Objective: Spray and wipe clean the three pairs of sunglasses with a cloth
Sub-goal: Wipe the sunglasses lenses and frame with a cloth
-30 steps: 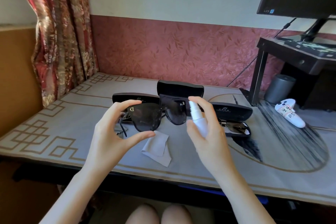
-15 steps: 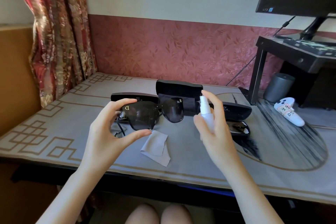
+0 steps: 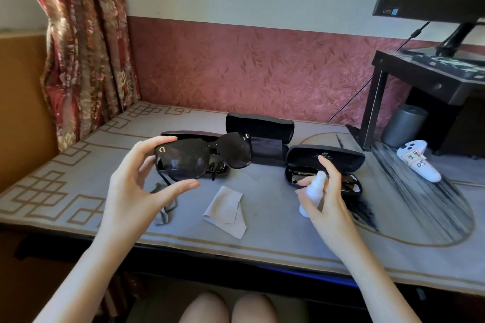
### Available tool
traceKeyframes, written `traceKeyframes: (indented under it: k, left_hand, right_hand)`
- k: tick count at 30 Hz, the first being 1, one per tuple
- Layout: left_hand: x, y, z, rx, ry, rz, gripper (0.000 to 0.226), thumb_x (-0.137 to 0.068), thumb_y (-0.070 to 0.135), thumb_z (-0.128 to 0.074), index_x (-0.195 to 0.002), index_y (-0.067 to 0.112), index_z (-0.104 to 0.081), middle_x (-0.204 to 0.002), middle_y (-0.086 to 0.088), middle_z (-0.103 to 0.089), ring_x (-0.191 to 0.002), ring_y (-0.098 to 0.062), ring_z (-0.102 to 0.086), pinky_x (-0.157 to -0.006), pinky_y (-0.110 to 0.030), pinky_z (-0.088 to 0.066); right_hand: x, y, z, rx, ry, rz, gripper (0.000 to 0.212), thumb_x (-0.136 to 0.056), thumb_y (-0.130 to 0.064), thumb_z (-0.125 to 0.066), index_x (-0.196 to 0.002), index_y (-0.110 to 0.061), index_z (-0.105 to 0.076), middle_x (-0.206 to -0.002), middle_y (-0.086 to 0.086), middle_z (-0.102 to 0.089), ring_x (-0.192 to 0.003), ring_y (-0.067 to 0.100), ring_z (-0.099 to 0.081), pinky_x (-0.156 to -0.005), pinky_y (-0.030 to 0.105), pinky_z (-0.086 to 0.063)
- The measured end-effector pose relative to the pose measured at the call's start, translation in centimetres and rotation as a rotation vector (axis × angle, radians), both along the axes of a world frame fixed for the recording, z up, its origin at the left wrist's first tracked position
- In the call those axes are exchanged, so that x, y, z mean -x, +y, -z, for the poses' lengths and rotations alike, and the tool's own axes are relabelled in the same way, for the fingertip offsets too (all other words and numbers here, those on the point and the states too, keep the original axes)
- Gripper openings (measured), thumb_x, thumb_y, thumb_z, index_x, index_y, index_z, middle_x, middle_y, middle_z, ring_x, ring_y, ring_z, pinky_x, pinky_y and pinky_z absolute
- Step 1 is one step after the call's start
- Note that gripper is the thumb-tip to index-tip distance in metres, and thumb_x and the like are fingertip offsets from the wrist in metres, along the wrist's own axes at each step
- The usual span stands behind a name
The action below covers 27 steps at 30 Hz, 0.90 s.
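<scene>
Bare mat lies between cloth and open case.

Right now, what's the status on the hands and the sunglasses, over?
Left hand pinches sunglasses, held above table. Right hand grips spray bottle, off to the side. Cloth lies on table, untouched. Nothing in the way.

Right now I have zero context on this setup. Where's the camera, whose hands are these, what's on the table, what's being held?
No machine here: a person works bare-handed. The one picture comes from a camera worn on their head, looking down over the table. The left hand pinches black sunglasses by one lens, lifted above the table. The right hand grips a small white spray bottle. On the table lie a grey cloth and three open black cases: left case, middle case, and right case, which holds another pair of sunglasses.
</scene>
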<state>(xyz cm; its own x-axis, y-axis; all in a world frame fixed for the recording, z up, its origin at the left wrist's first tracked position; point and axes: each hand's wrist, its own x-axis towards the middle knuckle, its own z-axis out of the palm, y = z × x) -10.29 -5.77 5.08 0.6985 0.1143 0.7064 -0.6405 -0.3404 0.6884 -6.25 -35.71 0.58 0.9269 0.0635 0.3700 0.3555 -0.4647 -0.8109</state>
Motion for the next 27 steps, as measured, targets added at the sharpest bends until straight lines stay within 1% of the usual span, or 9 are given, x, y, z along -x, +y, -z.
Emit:
traceKeyframes:
  k: [2,5,7,10,13,17,21,25,27]
  left_hand:
    - [0.0,0.2,0.1,0.006,0.0,-0.002,0.062,-0.06,0.038,-0.081,-0.118,0.033,-0.057,-0.116,0.013,-0.062,-0.117,-0.016,-0.059,-0.106,-0.034,-0.043]
    - [0.1,0.5,0.3,0.01,-0.003,0.0,0.062,-0.06,0.039,-0.082,-0.117,0.035,-0.057,-0.116,0.013,-0.062,-0.117,-0.015,-0.059,-0.106,-0.035,-0.043]
    - [0.1,0.6,0.3,0.016,-0.008,0.006,0.062,-0.06,0.043,-0.082,-0.116,0.038,-0.057,-0.116,0.014,-0.062,-0.116,-0.014,-0.059,-0.105,-0.032,-0.043]
    - [0.1,0.9,0.4,0.028,-0.014,0.012,0.063,-0.06,0.042,-0.082,-0.117,0.035,-0.056,-0.115,0.013,-0.062,-0.115,-0.011,-0.059,-0.104,-0.026,-0.043]
    - [0.0,1.1,0.5,0.053,-0.018,0.019,0.064,-0.059,0.038,-0.082,-0.118,0.032,-0.057,-0.113,0.012,-0.063,-0.115,-0.011,-0.059,-0.103,-0.024,-0.043]
    - [0.1,1.4,0.6,0.063,-0.029,0.035,0.065,-0.06,0.044,-0.084,-0.118,0.033,-0.057,-0.115,0.011,-0.062,-0.117,-0.014,-0.058,-0.103,-0.024,-0.043]
    - [0.1,1.7,0.5,0.059,-0.031,0.031,0.065,-0.061,0.047,-0.083,-0.119,0.031,-0.056,-0.113,0.016,-0.062,-0.115,-0.008,-0.058,-0.103,-0.022,-0.043]
    - [0.1,2.1,0.2,0.066,-0.036,0.003,0.064,-0.062,0.056,-0.081,-0.118,0.036,-0.057,-0.114,0.013,-0.061,-0.116,-0.01,-0.057,-0.102,-0.022,-0.042]
    - [0.1,2.5,0.1,0.071,-0.042,-0.015,0.064,-0.062,0.056,-0.081,-0.118,0.037,-0.057,-0.113,0.014,-0.061,-0.116,-0.01,-0.057,-0.103,-0.023,-0.043]
  right_hand:
    - [0.1,-0.1,0.2,0.002,0.016,-0.004,0.08,-0.091,-0.011,-0.063,-0.137,-0.053,-0.013,-0.116,-0.014,-0.056,-0.109,0.003,-0.055,-0.097,0.031,-0.045]
    - [0.5,0.3,-0.1,-0.012,-0.149,0.076,0.083,-0.087,-0.012,-0.069,-0.147,-0.031,-0.015,-0.138,-0.006,-0.045,-0.125,0.001,-0.044,-0.107,0.021,-0.034]
    - [1.2,0.8,-1.3,-0.056,-0.346,0.156,0.065,-0.088,-0.017,-0.062,-0.144,-0.022,-0.029,-0.14,-0.009,-0.041,-0.13,0.01,-0.041,-0.109,0.019,-0.031]
    - [2.5,2.6,-3.2,0.043,-0.52,0.141,0.026,-0.092,-0.015,-0.054,-0.117,-0.014,-0.06,-0.115,-0.012,-0.056,-0.113,0.009,-0.049,-0.1,0.023,-0.037]
    - [2.3,5.4,-2.9,0.177,-0.247,-0.06,0.014,-0.094,-0.016,-0.057,-0.1,-0.018,-0.07,-0.096,-0.017,-0.061,-0.097,-0.001,-0.054,-0.093,0.016,-0.035]
    - [-0.2,7.9,-1.5,0.301,0.08,-0.192,0.024,-0.093,-0.013,-0.062,-0.114,-0.022,-0.068,-0.097,-0.018,-0.056,-0.091,0.0,-0.047,-0.08,0.007,-0.033]
    - [-1.6,9.0,-1.3,0.412,0.116,-0.337,0.03,-0.091,-0.009,-0.064,-0.117,-0.022,-0.068,-0.114,-0.009,-0.063,-0.109,0.011,-0.042,-0.088,0.014,-0.03]
    - [-0.9,10.4,-1.1,0.287,0.089,-0.335,0.018,-0.091,-0.016,-0.065,-0.106,-0.021,-0.072,-0.099,-0.015,-0.062,-0.104,0.006,-0.045,-0.087,0.01,-0.034]
    - [-0.1,12.0,-0.5,0.279,0.03,-0.344,0.015,-0.09,-0.021,-0.067,-0.103,-0.018,-0.074,-0.099,-0.008,-0.067,-0.107,0.011,-0.048,-0.094,0.019,-0.036]
